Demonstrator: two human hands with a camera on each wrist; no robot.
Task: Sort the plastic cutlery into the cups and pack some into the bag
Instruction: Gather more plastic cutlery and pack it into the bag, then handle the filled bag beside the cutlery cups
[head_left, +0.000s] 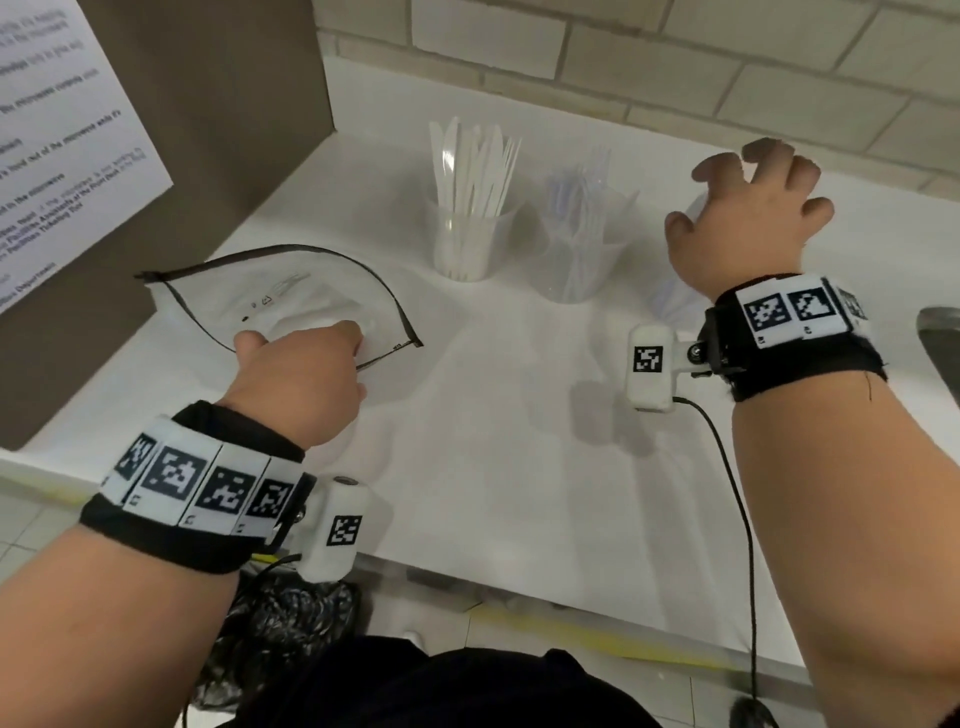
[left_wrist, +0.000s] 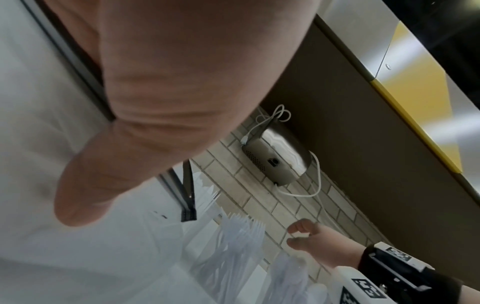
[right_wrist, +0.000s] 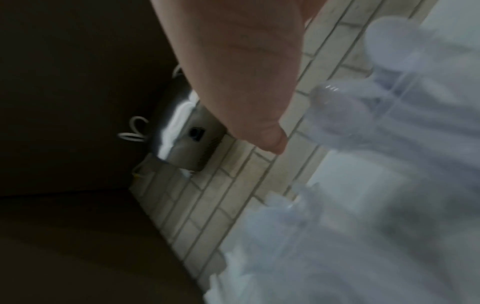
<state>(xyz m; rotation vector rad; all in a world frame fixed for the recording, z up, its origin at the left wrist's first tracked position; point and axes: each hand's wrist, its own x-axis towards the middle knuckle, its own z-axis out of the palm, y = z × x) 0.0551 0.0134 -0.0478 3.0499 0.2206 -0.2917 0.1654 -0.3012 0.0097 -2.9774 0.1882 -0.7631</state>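
White counter fills the middle of the head view; brown panel with a printed notice at upper left, pale brick wall along the top. Clear zip bag lies at centre left on the counter, mouth open toward the lower right; left hand curls over its near edge and pinches the rim. Three clear cups stand in a row right of the bag: the first cup holds white knives upright, the second cup holds translucent cutlery, the third cup is mostly hidden under the right hand. Right hand hovers above it at upper right, fingers spread wide, holding nothing. Wrist views too blurred for detail.
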